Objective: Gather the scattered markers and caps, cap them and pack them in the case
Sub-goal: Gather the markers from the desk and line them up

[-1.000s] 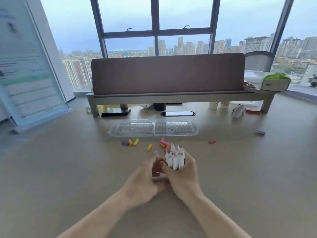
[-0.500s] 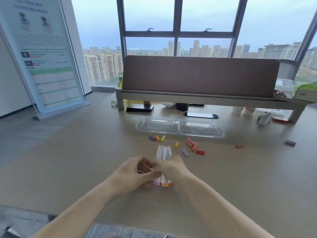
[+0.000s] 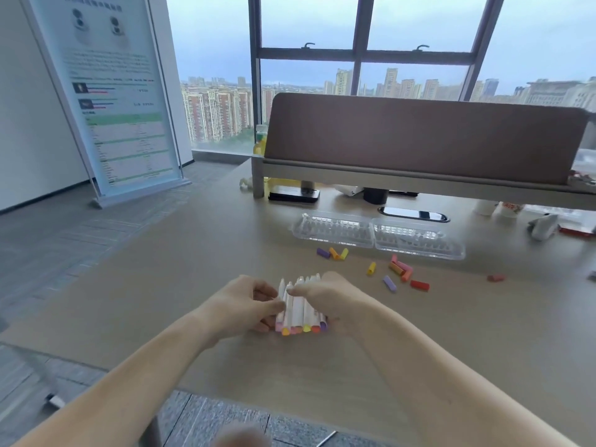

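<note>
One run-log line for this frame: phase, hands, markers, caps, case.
phase: gathering | left hand, right hand: both grip marker bundle on table | caps: loose, uncollected, beside case | case: open, no markers visible inside

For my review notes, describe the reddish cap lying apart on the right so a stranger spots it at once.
Find the clear case on the desk, before the brown divider. Coloured caps cluster in front of it; look right, past the case's right end. The reddish cap there lies alone, away from the cluster.
</note>
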The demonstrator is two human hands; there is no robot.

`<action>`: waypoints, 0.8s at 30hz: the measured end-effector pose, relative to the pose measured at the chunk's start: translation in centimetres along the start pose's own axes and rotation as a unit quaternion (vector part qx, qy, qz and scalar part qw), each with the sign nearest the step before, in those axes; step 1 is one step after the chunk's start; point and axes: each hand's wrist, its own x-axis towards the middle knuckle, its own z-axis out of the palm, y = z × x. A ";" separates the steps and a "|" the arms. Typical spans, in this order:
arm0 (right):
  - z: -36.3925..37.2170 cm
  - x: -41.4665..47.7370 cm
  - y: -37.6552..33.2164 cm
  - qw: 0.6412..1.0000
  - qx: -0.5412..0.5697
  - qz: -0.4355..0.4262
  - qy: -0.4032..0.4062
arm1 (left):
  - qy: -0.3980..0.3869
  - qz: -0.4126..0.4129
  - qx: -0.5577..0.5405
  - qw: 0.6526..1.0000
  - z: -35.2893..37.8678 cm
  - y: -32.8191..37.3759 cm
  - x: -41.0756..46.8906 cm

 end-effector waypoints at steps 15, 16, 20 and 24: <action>-3.6 -3.2 6.1 0.890 -0.320 -0.324 0.024 | -0.057 0.285 0.463 0.837 0.6 -3.1 -1.2; -3.5 -2.7 6.8 0.876 -0.336 -0.346 0.029 | -0.066 0.287 0.470 0.832 0.6 -3.0 -0.8; -3.8 -1.8 8.0 0.858 -0.346 -0.378 0.025 | -0.083 0.274 0.480 0.829 0.5 -2.6 0.6; -4.6 -1.3 8.2 0.856 -0.346 -0.384 0.006 | -0.085 0.293 0.469 0.829 -0.1 -2.8 1.0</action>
